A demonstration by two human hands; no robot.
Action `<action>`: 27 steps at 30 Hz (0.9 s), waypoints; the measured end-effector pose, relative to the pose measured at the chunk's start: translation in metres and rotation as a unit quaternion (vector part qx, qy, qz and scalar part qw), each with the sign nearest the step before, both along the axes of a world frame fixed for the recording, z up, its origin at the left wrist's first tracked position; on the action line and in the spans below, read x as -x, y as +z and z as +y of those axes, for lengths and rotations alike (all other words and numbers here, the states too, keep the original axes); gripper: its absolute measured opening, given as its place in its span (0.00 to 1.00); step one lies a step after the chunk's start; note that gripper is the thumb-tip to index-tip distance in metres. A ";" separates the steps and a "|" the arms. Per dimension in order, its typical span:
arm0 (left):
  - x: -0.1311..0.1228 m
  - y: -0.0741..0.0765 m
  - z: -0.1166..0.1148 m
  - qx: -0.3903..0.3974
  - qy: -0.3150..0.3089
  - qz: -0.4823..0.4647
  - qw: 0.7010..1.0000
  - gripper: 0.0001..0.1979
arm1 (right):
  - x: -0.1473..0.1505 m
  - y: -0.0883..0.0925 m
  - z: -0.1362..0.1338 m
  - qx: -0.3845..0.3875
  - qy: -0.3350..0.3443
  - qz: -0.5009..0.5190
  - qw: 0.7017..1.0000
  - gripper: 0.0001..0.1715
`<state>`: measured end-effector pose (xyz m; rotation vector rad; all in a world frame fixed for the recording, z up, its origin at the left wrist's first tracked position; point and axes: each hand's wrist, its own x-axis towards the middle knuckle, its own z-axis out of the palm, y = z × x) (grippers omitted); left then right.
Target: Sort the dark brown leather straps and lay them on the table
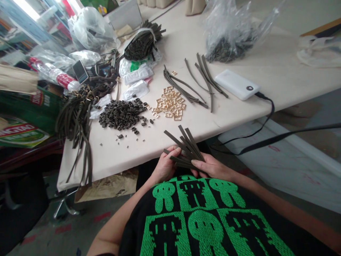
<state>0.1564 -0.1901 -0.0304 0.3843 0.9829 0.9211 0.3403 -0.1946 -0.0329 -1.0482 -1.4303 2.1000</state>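
Just off the table's front edge, both my hands hold a fanned bunch of dark olive straps (189, 143). My left hand (166, 164) pinches the ends on the left side. My right hand (210, 165) is wrapped round the bunch from the right, its thumb on top. The strap ends stick up and to the left; their lower parts are hidden by my fingers. Closest on the table lie a heap of gold buckles (172, 103) and a pile of small dark loops (121, 114). More loose straps (183, 87) lie behind the buckles.
On the table (112, 160) sit a white power bank (237, 84) with a black cable (269, 113), a plastic bag of dark pieces (229, 42) and a tied strap bundle (141, 44). Finished-looking straps (82, 142) hang over the left edge beside a green box (26, 121).
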 end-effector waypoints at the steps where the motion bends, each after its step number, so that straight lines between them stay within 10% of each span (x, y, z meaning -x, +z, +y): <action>1: 0.000 0.001 0.000 -0.009 -0.001 0.004 1.000 0.14 | 0.001 -0.001 0.000 -0.006 -0.010 0.004 1.000 0.24; 10: 0.014 0.006 0.000 -0.135 0.058 0.159 0.976 0.10 | 0.004 -0.009 -0.002 0.001 -0.040 0.027 0.999 0.22; 14: 0.027 0.021 -0.003 -0.429 0.107 0.441 0.781 0.02 | 0.005 -0.007 -0.001 0.012 -0.034 0.025 0.999 0.19; 18: 0.029 0.030 -0.005 -0.545 -0.037 0.567 0.617 0.03 | 0.007 -0.006 0.001 0.019 -0.021 0.023 0.999 0.21; 21: 0.025 0.026 -0.004 -0.521 -0.075 0.572 0.629 0.04 | 0.008 -0.005 -0.001 0.023 -0.017 0.033 0.999 0.22; 27: 0.021 0.011 -0.005 -0.384 -0.090 0.468 0.791 0.04 | 0.007 -0.005 -0.004 0.000 -0.022 0.039 0.999 0.23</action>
